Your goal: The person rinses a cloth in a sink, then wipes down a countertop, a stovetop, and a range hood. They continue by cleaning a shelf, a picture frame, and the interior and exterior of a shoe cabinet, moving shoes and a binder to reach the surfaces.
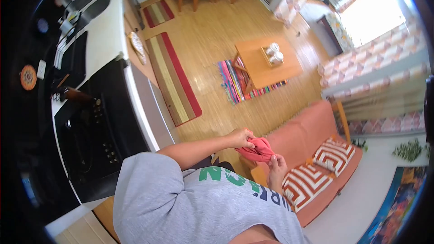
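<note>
A coral-red piece of cloth (258,150), bunched with an opening at its middle, hangs between my hands in front of the grey T-shirt. At its upper left edge, my left hand (241,138) pinches the fabric between thumb and fingers. My right hand (276,170) grips the lower right edge, thumb pressed on top. The exact kind of cloth item cannot be made out.
To the right stands a pink sofa (300,129) with patterned cushions (332,156). Ahead, a wooden coffee table (253,56) holds a tray with white cups (274,53). A stove (97,126) and counter (106,31) run along the left, beside a striped runner (174,79).
</note>
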`<state>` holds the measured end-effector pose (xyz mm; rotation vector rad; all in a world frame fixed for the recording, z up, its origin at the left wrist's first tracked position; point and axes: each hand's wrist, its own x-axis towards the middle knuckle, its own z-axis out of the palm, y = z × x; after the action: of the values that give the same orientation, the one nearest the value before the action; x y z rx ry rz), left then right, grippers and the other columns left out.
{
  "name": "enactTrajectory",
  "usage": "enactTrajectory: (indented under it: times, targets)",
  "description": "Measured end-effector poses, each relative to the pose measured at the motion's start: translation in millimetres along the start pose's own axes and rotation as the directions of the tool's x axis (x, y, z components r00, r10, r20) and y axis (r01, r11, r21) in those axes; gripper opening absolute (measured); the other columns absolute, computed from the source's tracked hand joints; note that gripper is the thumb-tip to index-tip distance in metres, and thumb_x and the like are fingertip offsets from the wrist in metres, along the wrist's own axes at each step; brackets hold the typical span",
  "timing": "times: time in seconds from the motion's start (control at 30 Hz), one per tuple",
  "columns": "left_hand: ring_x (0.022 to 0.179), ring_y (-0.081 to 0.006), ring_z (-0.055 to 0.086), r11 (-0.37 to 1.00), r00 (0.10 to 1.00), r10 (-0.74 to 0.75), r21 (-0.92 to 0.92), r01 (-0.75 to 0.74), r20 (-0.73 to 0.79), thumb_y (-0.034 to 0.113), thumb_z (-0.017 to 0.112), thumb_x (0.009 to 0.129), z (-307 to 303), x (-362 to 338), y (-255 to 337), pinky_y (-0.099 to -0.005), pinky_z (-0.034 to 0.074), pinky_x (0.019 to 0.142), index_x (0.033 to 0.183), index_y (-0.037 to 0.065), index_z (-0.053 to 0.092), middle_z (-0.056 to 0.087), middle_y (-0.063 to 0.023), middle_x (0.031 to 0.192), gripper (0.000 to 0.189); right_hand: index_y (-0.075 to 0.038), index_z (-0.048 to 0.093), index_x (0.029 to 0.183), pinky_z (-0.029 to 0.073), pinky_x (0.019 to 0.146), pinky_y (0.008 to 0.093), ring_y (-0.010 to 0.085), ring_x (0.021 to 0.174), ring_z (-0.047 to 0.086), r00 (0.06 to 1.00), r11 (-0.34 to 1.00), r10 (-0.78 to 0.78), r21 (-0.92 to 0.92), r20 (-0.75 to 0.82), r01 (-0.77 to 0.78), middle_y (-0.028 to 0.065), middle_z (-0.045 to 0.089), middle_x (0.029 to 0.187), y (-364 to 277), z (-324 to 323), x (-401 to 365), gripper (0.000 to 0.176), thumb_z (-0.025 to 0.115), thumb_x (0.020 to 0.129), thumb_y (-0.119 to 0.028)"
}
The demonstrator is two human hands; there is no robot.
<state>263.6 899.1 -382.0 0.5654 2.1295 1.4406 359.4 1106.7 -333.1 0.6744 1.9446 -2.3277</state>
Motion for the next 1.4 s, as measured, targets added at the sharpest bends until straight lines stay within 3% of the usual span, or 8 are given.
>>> enactTrajectory:
  times: [0.13,0.33,0.67,0.83,0.9,1.0,1.2,1.4]
  targets:
    - [0.064,-0.0239,0.062,0.990,0.964,-0.011,0.131,0.047,-0.264,0.028,0.069,0.070,-76.9,-21.9,-7.3,-0.0359,0.048,0.061,0.094,0.010,0.068,0.064,-0.0136,0.070,0.030,-0.003,0.052,0.091,0.046,0.067,0.0229,0.0092,0.074,0.054,0.946,0.979,-0.024,-0.184,0.323,0.087,0.0016,0.056,0.083,-29.7,95.4,52.1,0.010,0.055,0.088,-0.012]
    - [0.054,-0.0079,0.054,0.981,0.590,-0.149,-0.192,-0.009,-0.793,0.015,0.064,0.074,-175.1,-37.5,-11.8,-0.0250,0.045,0.055,0.098,0.006,0.067,0.062,-0.0080,0.061,0.026,-0.004,0.052,0.096,0.048,0.071,0.0253,0.0108,0.078,0.056,0.799,0.960,0.078,-0.261,0.597,0.101,0.0031,0.057,0.087,-32.7,212.8,140.0,0.009,0.052,0.088,-0.008]
    - [0.067,-0.0110,0.059,0.895,0.616,-0.128,-0.358,-0.266,-0.777,0.008,0.062,0.075,-355.9,20.4,-46.8,-0.0242,0.047,0.064,0.102,0.005,0.065,0.065,-0.0120,0.078,0.028,-0.009,0.045,0.117,0.047,0.075,0.0375,0.0192,0.096,0.051,0.643,0.802,0.592,-0.430,0.485,-0.415,0.0053,0.048,0.115,-51.2,391.4,298.6,0.032,0.041,0.092,-0.027]
    - [0.077,-0.0098,0.059,0.934,0.661,-0.062,-0.277,-0.226,-0.748,0.006,0.059,0.078,-443.8,25.6,-75.3,-0.0234,0.047,0.072,0.103,0.003,0.065,0.066,-0.0091,0.091,0.025,-0.013,0.043,0.125,0.045,0.086,0.0455,0.0253,0.103,0.053,0.224,0.702,0.590,-0.355,0.776,-0.618,0.0071,0.053,0.117,-46.3,511.3,356.2,0.065,0.028,0.086,-0.063]
    - [0.078,-0.0104,0.060,0.917,0.500,-0.190,-0.335,-0.218,-0.845,0.006,0.059,0.079,-483.5,17.2,-85.0,-0.0234,0.047,0.071,0.102,0.002,0.065,0.066,-0.0095,0.093,0.024,-0.013,0.044,0.125,0.044,0.089,0.0444,0.0241,0.105,0.054,-0.130,0.592,0.536,-0.481,0.834,-0.646,0.0070,0.055,0.115,-50.1,564.0,368.6,0.075,0.024,0.080,-0.070]
    - [0.079,-0.0109,0.059,0.914,0.351,-0.284,-0.363,-0.184,-0.892,0.006,0.058,0.080,-551.3,2.0,-119.0,-0.0230,0.047,0.071,0.103,0.002,0.065,0.066,-0.0099,0.093,0.024,-0.014,0.044,0.126,0.045,0.087,0.0428,0.0223,0.105,0.054,0.064,0.627,0.625,-0.451,0.778,-0.635,0.0070,0.054,0.119,-44.0,648.9,369.9,0.073,0.024,0.082,-0.069]
    - [0.076,-0.0061,0.056,0.834,0.277,-0.376,-0.453,-0.314,-0.884,0.007,0.058,0.083,-702.1,-13.5,-162.4,-0.0203,0.045,0.069,0.104,0.001,0.064,0.065,-0.0045,0.086,0.023,-0.014,0.046,0.123,0.050,0.078,0.0345,0.0186,0.098,0.057,0.000,0.660,0.588,-0.480,0.809,-0.578,0.0054,0.057,0.114,-67.0,777.4,402.5,0.062,0.034,0.086,-0.062]
    - [0.083,-0.0060,0.054,0.827,0.542,-0.425,-0.554,-0.093,-0.725,0.011,0.057,0.086,-834.0,7.1,-188.4,-0.0217,0.045,0.071,0.131,0.010,0.043,0.056,-0.0005,0.100,0.048,-0.005,0.051,0.110,0.049,0.055,0.0249,0.0133,0.074,0.059,0.571,0.882,0.438,-0.210,0.694,-0.422,0.0056,0.061,0.093,-143.7,889.9,468.9,0.033,0.060,0.084,-0.024]
